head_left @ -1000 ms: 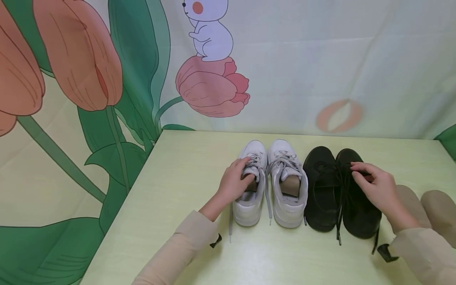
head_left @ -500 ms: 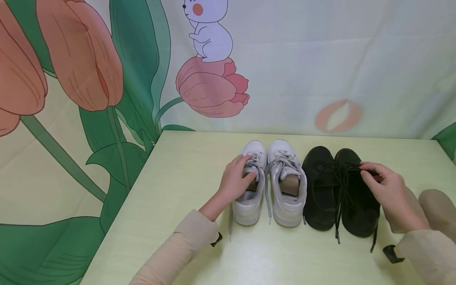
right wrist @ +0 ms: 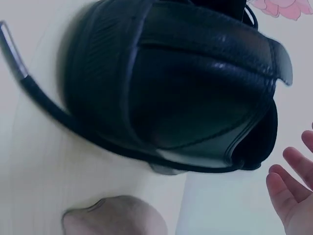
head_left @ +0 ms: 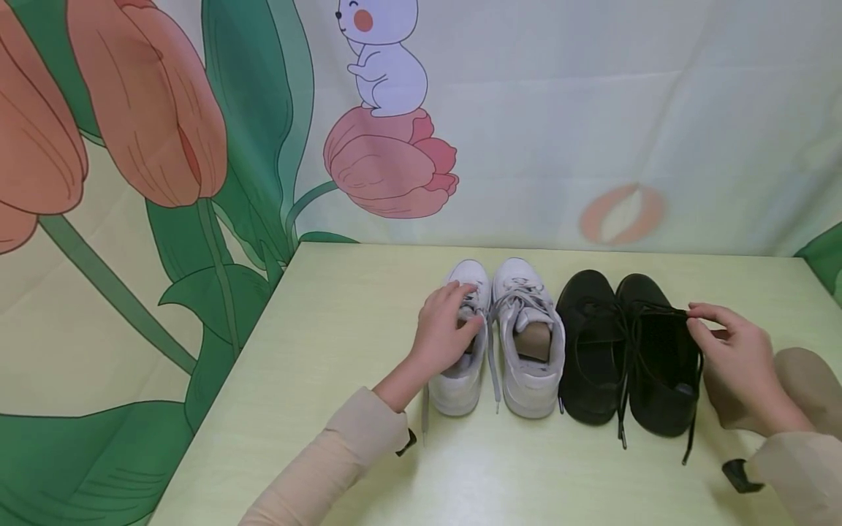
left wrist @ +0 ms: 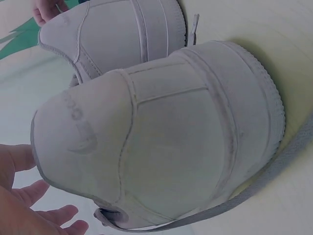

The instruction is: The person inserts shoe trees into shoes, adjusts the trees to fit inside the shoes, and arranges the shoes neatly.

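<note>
My left hand (head_left: 444,329) is over the left white sneaker (head_left: 456,397), fingers near its laces and tongue. In the left wrist view its fingers (left wrist: 66,214) are spread past the collar, holding nothing I can see. The second white sneaker (head_left: 534,398) stands just to the right, grey laces loose. My right hand (head_left: 740,358) is at the upper right side of the right black shoe (head_left: 658,416). Thumb and forefinger pinch what looks like a taut black shoelace (head_left: 671,312); the right wrist view does not show the lace in the fingers.
The left black shoe (head_left: 595,409) stands between the white pair and the right black shoe. Brown-beige shoes (head_left: 808,376) lie at the right, partly behind the right hand. All rest on a pale yellow table (head_left: 342,336) before a printed cloth backdrop (head_left: 526,131).
My right hand has moved rightward, away from the middle of the right black shoe, uncovering its opening and drawing a dark line out. The left hand has shifted slightly right.
</note>
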The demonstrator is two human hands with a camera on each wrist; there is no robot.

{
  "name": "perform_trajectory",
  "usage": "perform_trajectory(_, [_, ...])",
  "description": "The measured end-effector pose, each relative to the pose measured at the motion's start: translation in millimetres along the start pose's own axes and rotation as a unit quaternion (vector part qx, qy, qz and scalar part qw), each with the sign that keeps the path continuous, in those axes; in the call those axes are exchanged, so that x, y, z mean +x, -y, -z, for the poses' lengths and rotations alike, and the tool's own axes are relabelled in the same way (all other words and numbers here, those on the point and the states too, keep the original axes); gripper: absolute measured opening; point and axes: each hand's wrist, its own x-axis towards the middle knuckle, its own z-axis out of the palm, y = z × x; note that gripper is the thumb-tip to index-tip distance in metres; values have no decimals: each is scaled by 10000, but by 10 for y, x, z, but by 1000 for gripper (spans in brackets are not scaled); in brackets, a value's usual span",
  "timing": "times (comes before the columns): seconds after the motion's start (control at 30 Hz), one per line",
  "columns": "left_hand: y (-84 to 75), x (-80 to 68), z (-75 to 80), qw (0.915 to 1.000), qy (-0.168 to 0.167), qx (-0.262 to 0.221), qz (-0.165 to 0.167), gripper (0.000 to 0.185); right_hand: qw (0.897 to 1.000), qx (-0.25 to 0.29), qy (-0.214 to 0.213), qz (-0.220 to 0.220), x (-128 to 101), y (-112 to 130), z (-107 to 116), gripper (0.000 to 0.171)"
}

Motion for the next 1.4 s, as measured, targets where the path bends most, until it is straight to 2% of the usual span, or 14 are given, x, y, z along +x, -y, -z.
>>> perform_trajectory(0.27, [-27, -27, -39, 9992, -112, 268, -283, 41, 9989, -152, 210, -402, -45, -151, 79, 34])
perform_trajectory(0.5, [-62, -40, -54, 9985, -3, 443, -327, 41, 9952, -332, 570, -723, -74, -232, 111, 48])
perform_trajectory(0.87, [-134, -58, -79, 9966, 182, 650, -463, 42, 9944, -375, 651, -743, -136, -359, 118, 53])
perform_trajectory(1.03, [-150, -81, -92, 9963, 277, 611, -545, 43, 9919, -479, 726, -926, -161, -385, 127, 56])
perform_trajectory(1.4, [-189, -121, -117, 9952, 448, 707, -501, 46, 9892, -533, 903, -1025, -223, -479, 154, 61])
